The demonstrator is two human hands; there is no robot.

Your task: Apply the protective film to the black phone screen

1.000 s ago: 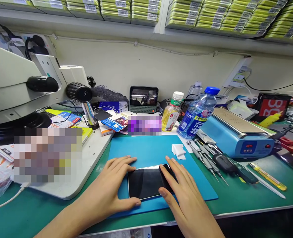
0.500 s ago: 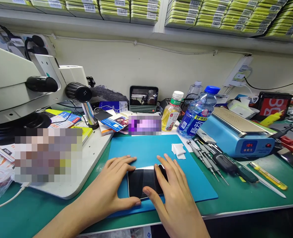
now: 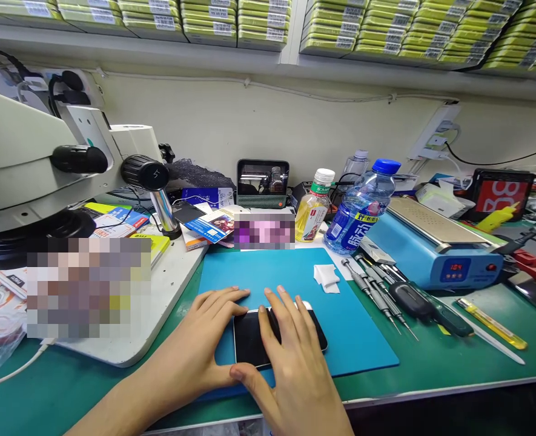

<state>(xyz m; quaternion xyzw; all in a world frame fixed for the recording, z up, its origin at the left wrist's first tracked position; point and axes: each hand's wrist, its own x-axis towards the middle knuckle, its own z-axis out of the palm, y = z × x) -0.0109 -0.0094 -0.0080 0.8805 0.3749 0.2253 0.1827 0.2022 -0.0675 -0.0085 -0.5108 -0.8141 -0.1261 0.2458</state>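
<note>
A smartphone (image 3: 249,340) with a dark screen and light edges lies crosswise on a blue work mat (image 3: 363,339). My left hand (image 3: 213,333) holds its left end, with the index fingertip at the far corner and the thumb by the near edge. Across the middle of the screen rests my right hand (image 3: 286,351), fingers stretched out and hiding part of the phone. The right thumb reaches over to the left thumb near the lower edge. A folded white wipe (image 3: 326,278) lies farther back on the mat.
A microscope (image 3: 26,163) stands at the left on a white base (image 3: 122,345). Screwdrivers (image 3: 374,293), a yellow cutter (image 3: 492,324) and a blue heating plate (image 3: 444,254) are to the right. Two bottles, one clear-blue (image 3: 358,212) and one yellow (image 3: 312,212), stand behind the mat.
My right hand has slid left across the screen, uncovering the phone's right end. My left hand and the phone have stayed in place.
</note>
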